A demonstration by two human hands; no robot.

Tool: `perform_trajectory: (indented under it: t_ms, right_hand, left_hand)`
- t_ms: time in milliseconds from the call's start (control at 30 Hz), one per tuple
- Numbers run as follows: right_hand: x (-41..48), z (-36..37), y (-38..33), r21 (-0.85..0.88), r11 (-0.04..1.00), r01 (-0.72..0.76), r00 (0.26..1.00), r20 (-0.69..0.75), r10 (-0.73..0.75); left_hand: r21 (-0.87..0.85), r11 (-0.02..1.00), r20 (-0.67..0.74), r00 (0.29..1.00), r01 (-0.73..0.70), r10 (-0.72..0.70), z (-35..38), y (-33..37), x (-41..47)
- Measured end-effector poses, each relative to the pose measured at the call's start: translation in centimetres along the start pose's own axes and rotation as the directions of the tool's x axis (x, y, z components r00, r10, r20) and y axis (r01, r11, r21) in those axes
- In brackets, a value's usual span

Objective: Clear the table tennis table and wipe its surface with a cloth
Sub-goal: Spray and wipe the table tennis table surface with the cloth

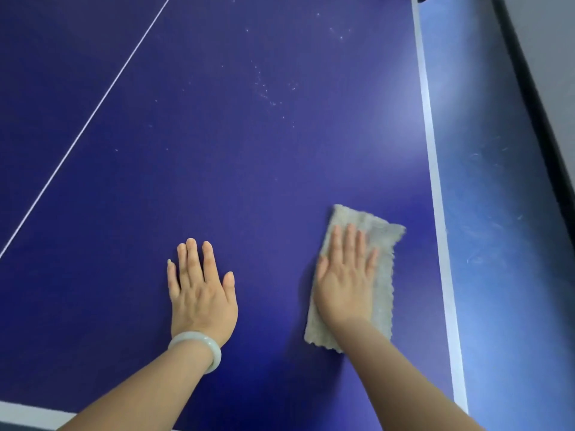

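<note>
The dark blue table tennis table (236,169) fills the view. A folded grey-beige cloth (384,272) lies flat on it near the right side. My right hand (345,275) presses on the cloth with straight fingers, covering its left half. My left hand (199,287) rests flat on the bare table surface to the left of the cloth, fingers spread, with a pale bangle on the wrist. Small white specks (264,88) dot the surface farther ahead.
A white centre line (93,113) runs diagonally across the left of the table. The white edge stripe (435,194) marks the table's right side, with blue floor (497,244) beyond it. The near edge stripe (28,413) shows at bottom left.
</note>
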State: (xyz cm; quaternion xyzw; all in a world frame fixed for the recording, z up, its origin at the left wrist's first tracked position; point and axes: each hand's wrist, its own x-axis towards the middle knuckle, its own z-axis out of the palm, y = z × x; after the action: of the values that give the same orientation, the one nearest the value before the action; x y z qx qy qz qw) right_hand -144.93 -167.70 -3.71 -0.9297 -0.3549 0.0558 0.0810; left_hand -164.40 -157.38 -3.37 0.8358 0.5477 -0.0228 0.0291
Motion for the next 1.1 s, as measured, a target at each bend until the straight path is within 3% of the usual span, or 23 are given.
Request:
perform_trajectory:
  t_ms: [67,133,200,267,367,1100]
  right_hand:
    - [1.2,0.0,-1.4,-0.006,0.969,0.245,0.967,0.077,-0.244]
    - [4.4,-0.5,-0.3,-0.012,0.927,0.375,0.922,0.111,-0.371]
    - [7.9,-1.1,2.5,-0.022,0.958,0.286,0.956,0.073,-0.284]
    - [10.4,-2.0,6.1,-0.023,0.998,0.062,0.996,0.072,-0.06]
    - [10.4,-3.1,9.1,-0.028,0.992,-0.123,0.987,0.103,0.125]
    - [-19.8,-3.0,13.0,-0.141,0.984,-0.111,0.983,0.129,0.13]
  left_hand:
    - [0.004,1.0,-0.008,1.0,0.0,0.0,0.0,0.0,0.0]
    - [0.004,1.0,-0.007,1.0,0.003,-0.003,0.1,-0.1,0.0]
    - [0.0,1.0,-0.011,1.0,0.005,-0.005,0.2,-0.1,0.0]
    - [-0.01,1.0,-0.013,1.0,0.006,-0.006,0.3,-0.1,0.0]
    - [-0.039,0.999,-0.03,1.0,0.0,-0.001,0.5,-0.2,0.1]
    - [-0.124,0.991,-0.044,0.998,-0.04,0.035,0.5,-0.6,-0.2]
